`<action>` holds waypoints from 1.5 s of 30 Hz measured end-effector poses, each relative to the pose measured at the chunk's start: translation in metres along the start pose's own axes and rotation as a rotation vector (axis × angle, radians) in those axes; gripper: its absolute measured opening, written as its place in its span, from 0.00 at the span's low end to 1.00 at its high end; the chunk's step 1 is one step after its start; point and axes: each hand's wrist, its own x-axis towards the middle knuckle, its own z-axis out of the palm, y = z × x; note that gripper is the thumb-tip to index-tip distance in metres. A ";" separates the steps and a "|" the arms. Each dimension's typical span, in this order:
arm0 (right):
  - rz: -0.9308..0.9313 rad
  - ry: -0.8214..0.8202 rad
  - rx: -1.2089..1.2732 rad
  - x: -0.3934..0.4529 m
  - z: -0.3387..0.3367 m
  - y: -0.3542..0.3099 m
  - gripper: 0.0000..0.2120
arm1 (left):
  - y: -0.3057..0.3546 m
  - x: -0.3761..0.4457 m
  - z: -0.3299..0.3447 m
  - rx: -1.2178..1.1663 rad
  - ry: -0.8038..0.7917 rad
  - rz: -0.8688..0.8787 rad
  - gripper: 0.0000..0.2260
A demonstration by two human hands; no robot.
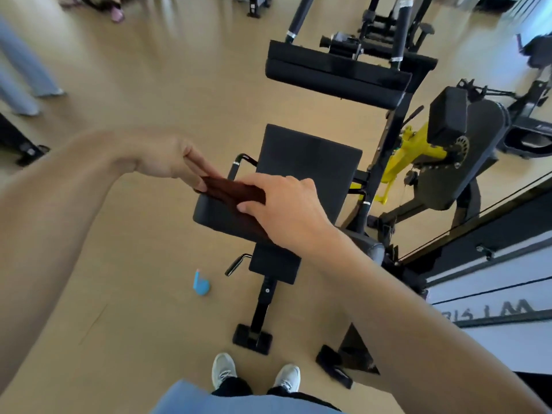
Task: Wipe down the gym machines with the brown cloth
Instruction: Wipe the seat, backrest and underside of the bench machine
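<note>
The brown cloth is a folded, soft, matte strip held taut above the black padded seat of the gym machine. The left hand pinches its end at 9 o'clock, fingers extended along the fabric. The right hand grips the opposite end at 3 o'clock, fingers curled over the top edge, thumb underneath. The seat pad is rectangular, smooth vinyl, on a black steel post. A yellow metal bracket sits at 2 o'clock. A blue spray bottle stands on the tan floor at 7 o'clock.
</note>
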 end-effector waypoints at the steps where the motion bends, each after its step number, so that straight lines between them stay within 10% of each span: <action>1: 0.011 -0.031 0.084 0.001 -0.001 0.004 0.15 | 0.001 -0.006 0.000 0.029 0.014 -0.001 0.14; 15: 0.210 -0.036 0.082 -0.068 -0.046 0.089 0.42 | 0.084 0.017 0.076 0.177 0.028 0.285 0.10; 21: 0.156 -0.054 0.155 -0.063 -0.027 0.076 0.32 | 0.061 0.016 0.059 0.207 0.087 0.203 0.15; 26: 0.046 -0.007 0.093 -0.039 -0.013 0.049 0.29 | 0.050 0.009 0.049 0.312 -0.028 0.168 0.39; 45: 0.060 -0.051 0.043 -0.042 -0.027 0.060 0.35 | 0.029 0.011 0.053 0.098 -0.133 0.250 0.28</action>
